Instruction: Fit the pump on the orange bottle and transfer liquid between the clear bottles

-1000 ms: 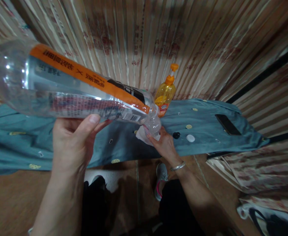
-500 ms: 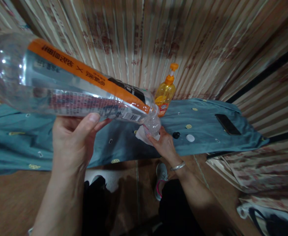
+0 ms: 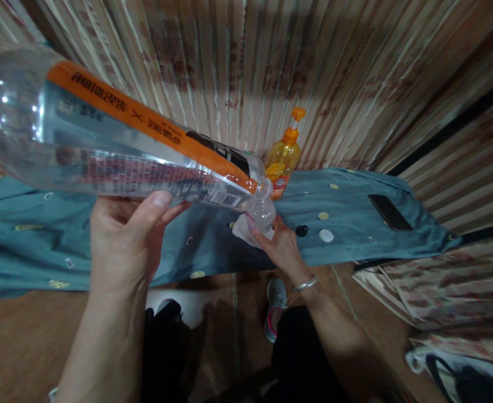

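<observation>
My left hand is closed around a big clear plastic bottle with an orange and silver label. The bottle is tilted, its base up at the left and its narrow end down at the right. At that lower end, my right hand has its fingers closed around a small clear, rounded plastic piece; whether this is the bottle's own neck or a separate piece I cannot tell. Pale white material shows beside those fingers, its kind unclear. Just behind stands an orange pump bottle.
A teal patterned cloth covers the long, narrow surface. On it lie a small black cap, a white disc and a black phone. Pleated curtains hang behind. My feet are on the tiled floor below.
The big bottle's base has risen slightly. Both hands keep almost the same places and grips.
</observation>
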`<action>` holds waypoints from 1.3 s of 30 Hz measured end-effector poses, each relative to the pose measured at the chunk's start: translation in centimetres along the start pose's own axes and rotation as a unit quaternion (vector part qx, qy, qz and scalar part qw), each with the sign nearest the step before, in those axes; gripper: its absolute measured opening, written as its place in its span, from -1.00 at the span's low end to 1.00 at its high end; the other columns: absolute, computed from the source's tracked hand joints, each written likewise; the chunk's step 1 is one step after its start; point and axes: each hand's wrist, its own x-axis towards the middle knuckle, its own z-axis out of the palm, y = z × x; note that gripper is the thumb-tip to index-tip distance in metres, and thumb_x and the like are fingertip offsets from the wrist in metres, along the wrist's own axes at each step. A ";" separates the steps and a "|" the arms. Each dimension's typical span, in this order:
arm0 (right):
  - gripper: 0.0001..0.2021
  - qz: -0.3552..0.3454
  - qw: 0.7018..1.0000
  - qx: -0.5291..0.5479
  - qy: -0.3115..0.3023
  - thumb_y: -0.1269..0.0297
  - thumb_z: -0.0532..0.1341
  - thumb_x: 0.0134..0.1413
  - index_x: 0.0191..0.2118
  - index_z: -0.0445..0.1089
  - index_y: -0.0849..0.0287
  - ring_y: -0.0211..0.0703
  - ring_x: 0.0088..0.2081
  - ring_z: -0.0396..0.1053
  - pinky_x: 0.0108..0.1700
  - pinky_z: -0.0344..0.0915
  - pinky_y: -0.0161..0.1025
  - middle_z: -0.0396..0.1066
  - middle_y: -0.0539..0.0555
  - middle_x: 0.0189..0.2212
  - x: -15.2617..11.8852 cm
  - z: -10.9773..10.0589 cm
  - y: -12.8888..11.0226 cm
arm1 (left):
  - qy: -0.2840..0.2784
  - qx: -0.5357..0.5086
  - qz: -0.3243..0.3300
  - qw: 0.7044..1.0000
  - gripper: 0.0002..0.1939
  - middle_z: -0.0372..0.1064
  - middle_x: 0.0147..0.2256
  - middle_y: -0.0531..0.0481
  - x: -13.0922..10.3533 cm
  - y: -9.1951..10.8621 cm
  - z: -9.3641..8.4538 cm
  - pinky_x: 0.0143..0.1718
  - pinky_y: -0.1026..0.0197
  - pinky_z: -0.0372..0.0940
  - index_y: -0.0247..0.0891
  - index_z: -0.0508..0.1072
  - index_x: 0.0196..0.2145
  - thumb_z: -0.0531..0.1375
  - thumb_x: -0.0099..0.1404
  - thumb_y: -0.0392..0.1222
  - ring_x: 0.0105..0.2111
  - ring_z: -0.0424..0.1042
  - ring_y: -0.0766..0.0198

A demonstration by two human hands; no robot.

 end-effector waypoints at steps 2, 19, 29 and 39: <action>-0.44 0.002 1.000 -0.001 -0.004 -0.05 0.27 0.13 0.10 0.38 0.28 0.17 -0.10 0.57 -0.10 0.46 -0.02 0.59 0.30 -0.14 0.0 0.0 0.0 | 0.000 0.000 0.001 1.000 -0.68 0.62 -0.34 0.00 0.0 0.0 0.0 -0.17 -0.01 0.59 -0.21 0.62 -0.34 0.53 -0.10 -0.19 -0.27 0.62 0.15; -0.47 0.005 1.000 -0.004 -0.001 -0.02 0.29 0.12 0.09 0.37 0.25 0.16 -0.11 0.56 -0.09 0.45 -0.02 0.59 0.28 -0.14 -0.1 0.2 0.0 | 0.013 -0.001 0.007 1.000 -0.56 0.59 -0.35 0.04 0.3 0.0 0.1 -0.21 0.00 0.59 -0.19 0.46 -0.47 0.59 -0.24 -0.14 -0.29 0.60 0.16; -0.46 -0.004 1.000 0.005 0.006 -0.06 0.27 0.12 0.07 0.38 0.25 0.16 -0.13 0.57 -0.12 0.45 -0.03 0.59 0.28 -0.16 -0.1 0.4 0.2 | 0.004 0.000 0.017 1.000 -0.58 0.55 -0.37 0.06 0.5 -0.1 0.1 -0.22 -0.03 0.58 -0.16 0.47 -0.45 0.57 -0.23 -0.14 -0.28 0.58 0.16; -0.46 0.006 1.000 0.005 -0.001 -0.04 0.27 0.12 0.08 0.38 0.27 0.17 -0.12 0.56 -0.10 0.45 -0.01 0.58 0.29 -0.15 -0.1 0.4 0.0 | -0.019 0.011 0.029 0.999 -0.57 0.57 -0.33 0.07 0.6 -0.5 -0.3 -0.19 -0.08 0.57 -0.10 0.50 -0.29 0.55 -0.12 -0.14 -0.25 0.60 0.14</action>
